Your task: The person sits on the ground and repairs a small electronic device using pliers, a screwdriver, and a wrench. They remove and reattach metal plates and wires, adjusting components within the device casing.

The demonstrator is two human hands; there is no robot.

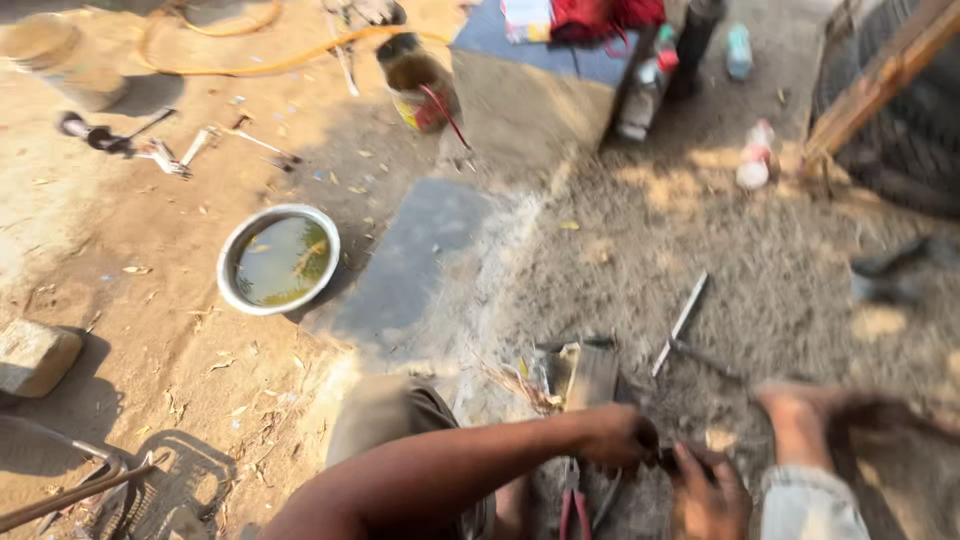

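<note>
My left hand [615, 435] reaches in from the lower left, its fingers closed around a small dark part [665, 460] low over the dirt. My right hand [710, 492] meets it from below and grips the same part at its other end. The part is blurred and I cannot tell what kind of thing it is. Red-handled pliers [572, 508] lie on the ground just under my left wrist. A small wooden block [592, 375] sits right behind my left hand.
A metal bowl of murky water [278, 258] stands at the left beside a flat grey slab [410, 265]. A thin metal strip [680, 322] lies behind the hands. A bare foot [795, 410] with a grey trouser cuff is at the right. A stone [35, 355] lies at the far left, and a can [420, 88] at the back.
</note>
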